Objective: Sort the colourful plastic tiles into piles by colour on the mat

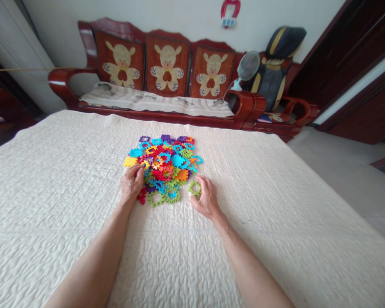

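Note:
A heap of colourful plastic interlocking pieces (178,161) lies on a cream quilted cover, in red, blue, green, orange, yellow and purple. Many are square frames with notched edges. My left hand (133,182) is at the heap's left edge, fingers drawn together beside a yellow piece (130,161); whatever they pinch is hidden. Just right of the heap, my right hand (207,197) curls thumb and fingers around a green notched interlocking piece (195,188) with an open centre. Two green frame pieces (156,198) lie at the heap's near edge, between my hands.
The quilted cover (67,179) spreads over the wide surface under my arms. Beyond its far edge stands a dark red wooden sofa (64,81) with bear-patterned cushions (167,64). A small fan (248,66) and a wooden armchair (308,109) are at the back right.

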Demonstrator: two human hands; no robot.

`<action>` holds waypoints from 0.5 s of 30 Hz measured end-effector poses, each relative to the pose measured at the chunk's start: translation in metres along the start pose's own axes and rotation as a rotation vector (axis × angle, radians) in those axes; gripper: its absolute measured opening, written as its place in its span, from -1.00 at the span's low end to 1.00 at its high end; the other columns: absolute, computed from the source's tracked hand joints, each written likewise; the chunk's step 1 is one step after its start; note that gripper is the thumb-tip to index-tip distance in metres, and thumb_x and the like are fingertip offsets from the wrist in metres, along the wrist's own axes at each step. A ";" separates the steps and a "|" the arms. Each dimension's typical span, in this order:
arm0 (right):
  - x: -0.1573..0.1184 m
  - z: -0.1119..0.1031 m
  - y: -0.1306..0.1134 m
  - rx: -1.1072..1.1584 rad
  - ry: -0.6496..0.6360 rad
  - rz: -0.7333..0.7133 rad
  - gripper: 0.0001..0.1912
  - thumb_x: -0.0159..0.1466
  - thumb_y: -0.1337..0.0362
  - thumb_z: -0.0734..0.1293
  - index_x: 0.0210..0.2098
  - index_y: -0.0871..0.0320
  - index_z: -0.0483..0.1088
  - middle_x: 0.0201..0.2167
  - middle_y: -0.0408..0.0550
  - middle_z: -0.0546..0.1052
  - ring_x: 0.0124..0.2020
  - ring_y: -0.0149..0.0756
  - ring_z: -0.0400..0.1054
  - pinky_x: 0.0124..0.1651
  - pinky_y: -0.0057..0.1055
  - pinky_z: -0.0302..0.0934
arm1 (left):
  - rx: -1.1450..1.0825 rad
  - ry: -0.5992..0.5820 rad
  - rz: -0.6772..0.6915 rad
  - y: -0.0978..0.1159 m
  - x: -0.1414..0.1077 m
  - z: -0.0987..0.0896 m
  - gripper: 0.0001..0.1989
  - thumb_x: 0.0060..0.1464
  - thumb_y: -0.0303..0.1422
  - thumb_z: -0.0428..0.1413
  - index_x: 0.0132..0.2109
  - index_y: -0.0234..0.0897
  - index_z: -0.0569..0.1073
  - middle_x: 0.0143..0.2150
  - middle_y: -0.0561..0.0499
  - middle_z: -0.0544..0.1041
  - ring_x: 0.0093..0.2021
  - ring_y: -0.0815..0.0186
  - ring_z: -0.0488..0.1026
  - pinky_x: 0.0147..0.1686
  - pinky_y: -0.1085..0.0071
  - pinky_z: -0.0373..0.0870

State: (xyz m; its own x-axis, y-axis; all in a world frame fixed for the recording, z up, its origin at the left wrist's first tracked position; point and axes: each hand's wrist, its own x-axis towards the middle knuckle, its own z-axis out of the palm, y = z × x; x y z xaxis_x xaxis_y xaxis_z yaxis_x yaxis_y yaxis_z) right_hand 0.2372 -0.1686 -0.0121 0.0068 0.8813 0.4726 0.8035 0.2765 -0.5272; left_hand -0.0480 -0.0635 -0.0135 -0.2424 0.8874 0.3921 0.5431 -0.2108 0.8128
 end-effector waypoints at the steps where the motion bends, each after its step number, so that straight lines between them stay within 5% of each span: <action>1: 0.000 -0.001 0.001 0.028 -0.017 -0.022 -0.31 0.03 0.37 0.28 0.19 0.17 0.24 0.17 0.17 0.37 0.21 0.02 0.24 0.26 0.00 0.10 | 0.005 0.002 0.000 0.000 0.000 0.000 -0.62 0.09 -0.09 0.01 -0.22 -0.25 0.57 -0.06 -0.12 0.61 0.01 0.14 0.51 0.15 0.20 0.39; 7: 0.001 0.000 0.012 0.126 -0.060 -0.083 -0.46 -0.02 0.50 0.21 -0.04 0.12 0.43 0.08 0.06 0.49 0.15 -0.11 0.34 0.24 -0.12 0.15 | 0.009 0.006 0.010 0.000 0.001 0.000 -0.64 0.09 -0.10 0.01 -0.23 -0.25 0.57 -0.07 -0.11 0.62 -0.01 0.15 0.51 0.13 0.20 0.41; 15: 0.002 -0.002 0.005 0.044 -0.089 -0.037 -0.48 0.00 0.45 0.25 -0.02 0.14 0.45 0.03 0.08 0.50 0.07 -0.06 0.37 0.18 -0.09 0.20 | 0.009 0.011 0.011 0.001 0.001 0.000 -0.64 0.08 -0.11 0.01 -0.23 -0.26 0.57 -0.08 -0.12 0.62 -0.01 0.15 0.52 0.13 0.18 0.42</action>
State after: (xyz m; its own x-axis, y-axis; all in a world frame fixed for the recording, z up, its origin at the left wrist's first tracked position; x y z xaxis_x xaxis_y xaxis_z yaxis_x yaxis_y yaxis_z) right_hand 0.2425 -0.1663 -0.0126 -0.0769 0.9004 0.4283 0.7754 0.3240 -0.5420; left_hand -0.0472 -0.0631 -0.0122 -0.2450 0.8804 0.4059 0.5528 -0.2171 0.8045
